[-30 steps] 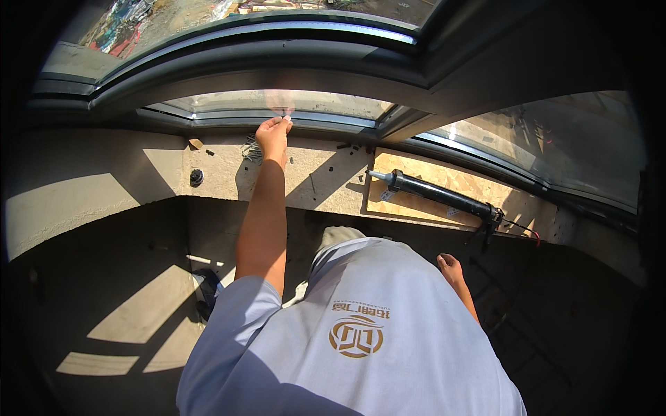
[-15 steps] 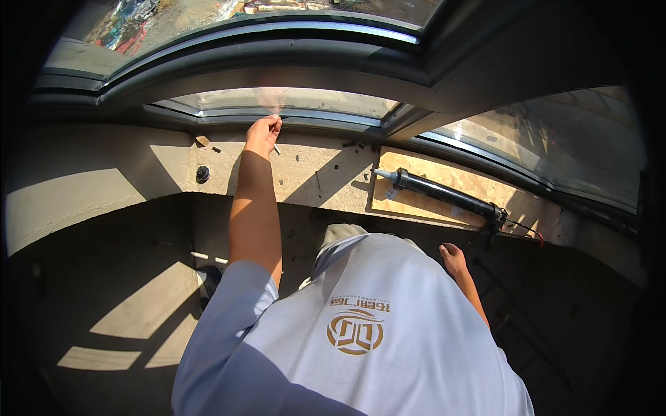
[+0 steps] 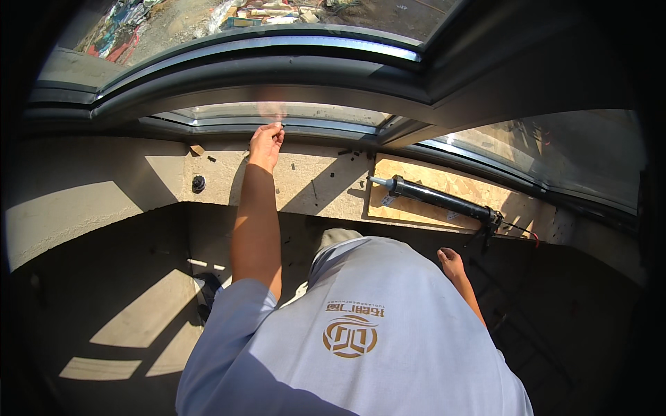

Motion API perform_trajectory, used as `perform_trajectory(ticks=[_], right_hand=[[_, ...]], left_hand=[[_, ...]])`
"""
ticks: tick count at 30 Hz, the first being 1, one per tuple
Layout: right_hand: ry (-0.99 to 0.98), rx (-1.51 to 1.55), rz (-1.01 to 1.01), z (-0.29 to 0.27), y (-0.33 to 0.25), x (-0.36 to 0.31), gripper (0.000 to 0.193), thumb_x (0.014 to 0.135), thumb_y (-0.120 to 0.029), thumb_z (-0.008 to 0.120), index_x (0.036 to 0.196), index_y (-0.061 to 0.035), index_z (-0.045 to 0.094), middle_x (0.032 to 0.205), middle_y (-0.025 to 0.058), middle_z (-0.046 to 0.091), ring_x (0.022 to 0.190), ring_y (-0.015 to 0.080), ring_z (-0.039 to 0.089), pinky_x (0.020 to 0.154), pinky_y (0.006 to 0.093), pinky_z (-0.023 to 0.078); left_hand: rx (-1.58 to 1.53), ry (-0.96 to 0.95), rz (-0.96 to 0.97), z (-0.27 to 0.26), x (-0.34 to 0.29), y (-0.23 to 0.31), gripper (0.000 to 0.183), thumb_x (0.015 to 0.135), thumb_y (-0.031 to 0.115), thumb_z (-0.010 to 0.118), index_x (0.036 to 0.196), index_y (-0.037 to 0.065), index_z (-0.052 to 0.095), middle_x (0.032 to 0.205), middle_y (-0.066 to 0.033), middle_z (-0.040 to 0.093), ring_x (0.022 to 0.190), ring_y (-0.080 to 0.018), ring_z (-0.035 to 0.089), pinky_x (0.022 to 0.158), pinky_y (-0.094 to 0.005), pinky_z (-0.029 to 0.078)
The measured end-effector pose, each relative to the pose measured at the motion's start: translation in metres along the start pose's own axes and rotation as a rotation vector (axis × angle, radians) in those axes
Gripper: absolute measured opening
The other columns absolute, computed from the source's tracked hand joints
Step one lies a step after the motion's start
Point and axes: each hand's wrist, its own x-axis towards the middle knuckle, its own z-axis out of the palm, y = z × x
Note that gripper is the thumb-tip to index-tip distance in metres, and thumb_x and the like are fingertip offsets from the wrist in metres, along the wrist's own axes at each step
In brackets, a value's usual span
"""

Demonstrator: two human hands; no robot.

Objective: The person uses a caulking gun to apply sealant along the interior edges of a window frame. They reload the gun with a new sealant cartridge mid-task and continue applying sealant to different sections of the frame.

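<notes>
My left hand point(image 3: 266, 144) reaches forward to the lower edge of the window frame point(image 3: 312, 130). Its thumb and fingertips are pinched together against the dark strip below the glass point(image 3: 298, 111); whatever they hold is too small to make out. Low on the right, my right hand point(image 3: 451, 263) hangs beside my body, fingers loosely bent and apart, nothing visible in it. A black caulking gun point(image 3: 444, 198) with a pale nozzle lies on a wooden board point(image 3: 409, 168) on the sill, to the left hand's right.
Small dark scraps point(image 3: 345, 152) are scattered over the concrete sill point(image 3: 298, 182). A round black object point(image 3: 198, 184) and a small brown block point(image 3: 197, 150) sit at its left end. A thick dark window bar point(image 3: 277, 76) crosses above my left hand.
My left hand stays at the frame's lower edge, still pinched. A small pale stick seen beneath it before no longer shows. The view has shifted slightly; my right hand still hangs low.
</notes>
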Motion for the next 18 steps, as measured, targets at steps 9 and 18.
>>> perform_trajectory(ticks=[9, 18], right_hand=[[-0.024, -0.003, -0.023, 0.001, -0.007, 0.015, 0.046, 0.098, -0.037, 0.070, 0.124, 0.0013, 0.071, 0.111, 0.0173, 0.076, 0.104, 0.0246, 0.073, 0.092, 0.0336, 0.054], [-0.049, -0.007, -0.008, 0.012, -0.008, 0.033, 0.047, 0.098, -0.038, 0.070, 0.125, 0.0000, 0.071, 0.113, 0.0177, 0.076, 0.105, 0.0255, 0.073, 0.094, 0.0342, 0.054]], left_hand=[[0.041, 0.118, 0.023, 0.011, -0.001, -0.008, 0.018, 0.086, -0.007, 0.074, 0.095, 0.004, 0.063, 0.090, -0.0053, 0.069, 0.077, -0.0130, 0.067, 0.070, -0.0229, 0.056], [0.120, 0.184, 0.024, 0.014, 0.012, -0.008, 0.021, 0.079, -0.014, 0.067, 0.096, -0.001, 0.064, 0.091, -0.0113, 0.070, 0.073, -0.0174, 0.067, 0.062, -0.0242, 0.055]])
